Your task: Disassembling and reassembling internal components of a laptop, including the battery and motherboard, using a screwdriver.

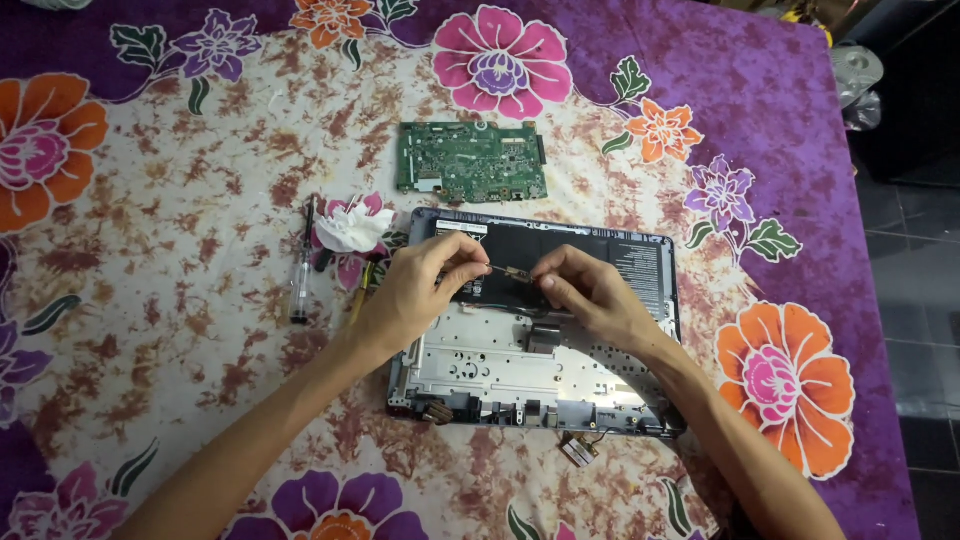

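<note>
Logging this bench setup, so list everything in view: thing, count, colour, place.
opened laptop base: one, silver and black, centre.
circuit board: one, green, above the base.
small part: one, brownish, pinched by both hands.
screwdriver: one, clear handle, left of base.
crumpled tissue: one, white, upper left of base.
small loose board: one, brown, below base.
floral cloth: one, purple, orange, underneath.
left hand: fingers pinching the part.
right hand: same.

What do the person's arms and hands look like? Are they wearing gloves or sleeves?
No gloves and no sleeves in view. Both forearms are bare right down to the bottom edge of the picture. The left hand and the right hand are bare too, with slim fingers. I can see no watch, bracelet or ring on either one, and no marks or bandages.
</note>
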